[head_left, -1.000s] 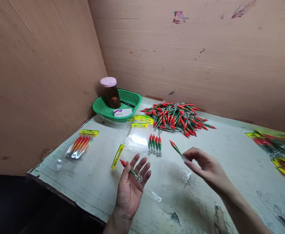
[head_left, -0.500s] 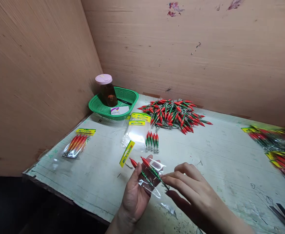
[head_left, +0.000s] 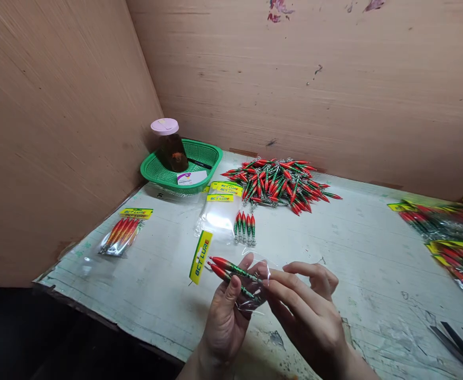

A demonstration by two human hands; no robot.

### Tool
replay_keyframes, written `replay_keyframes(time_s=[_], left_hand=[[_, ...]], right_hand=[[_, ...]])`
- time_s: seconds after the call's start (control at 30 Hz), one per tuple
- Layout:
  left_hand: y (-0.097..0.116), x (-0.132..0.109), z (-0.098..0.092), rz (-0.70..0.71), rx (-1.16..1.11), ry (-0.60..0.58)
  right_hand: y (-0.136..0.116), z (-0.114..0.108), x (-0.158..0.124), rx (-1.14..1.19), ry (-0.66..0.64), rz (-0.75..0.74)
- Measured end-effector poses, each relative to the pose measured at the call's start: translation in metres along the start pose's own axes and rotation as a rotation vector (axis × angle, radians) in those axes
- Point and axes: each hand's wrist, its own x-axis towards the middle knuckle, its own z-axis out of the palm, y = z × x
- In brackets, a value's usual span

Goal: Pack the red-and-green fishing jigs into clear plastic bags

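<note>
My left hand (head_left: 225,316) is closed around a clear plastic bag (head_left: 255,287) with a yellow header label (head_left: 200,256) and two red-and-green fishing lures (head_left: 231,270) lying side by side in it. My right hand (head_left: 304,311) pinches the tail end of the lures at the bag's mouth. Just beyond, a row of loose lures (head_left: 245,227) lies beside a stack of empty bags (head_left: 218,214). A big pile of lures (head_left: 281,182) sits further back.
A green basket (head_left: 156,177) with a pink-lidded jar (head_left: 170,145) stands in the back left corner. A filled packet (head_left: 122,232) lies at the left. More filled packets (head_left: 447,235) lie at the right edge. Wooden walls close off the left and back. Scissors (head_left: 456,345) lie at bottom right.
My right hand brought its lure over to the left hand. Both lures now lie together in the bag, which the left hand has closed on.
</note>
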Motion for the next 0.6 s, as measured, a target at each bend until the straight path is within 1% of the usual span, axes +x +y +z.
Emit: replay_keyframes(time_s=[0.1, 0.2, 0.33, 0.4, 0.47, 0.6], left_hand=[[-0.001, 0.000, 0.002, 0.021, 0.030, -0.021], [0.000, 0.000, 0.003, 0.016, 0.044, -0.064], [0.004, -0.003, 0.005, -0.012, -0.006, -0.133], [0.007, -0.005, 0.008, -0.021, -0.050, -0.123], [0.008, -0.006, 0.011, -0.036, -0.072, -0.096], [0.008, -0.004, 0.011, -0.050, -0.051, -0.052]], right_hand=[[-0.001, 0.002, 0.001, 0.012, 0.020, -0.017], [-0.001, 0.003, 0.003, 0.034, -0.014, -0.034], [-0.006, 0.004, 0.009, 0.105, -0.014, -0.044], [-0.009, 0.005, 0.012, 0.136, -0.014, -0.056], [-0.012, 0.005, 0.015, 0.141, -0.045, -0.073], [-0.012, 0.005, 0.012, 0.095, -0.072, -0.098]])
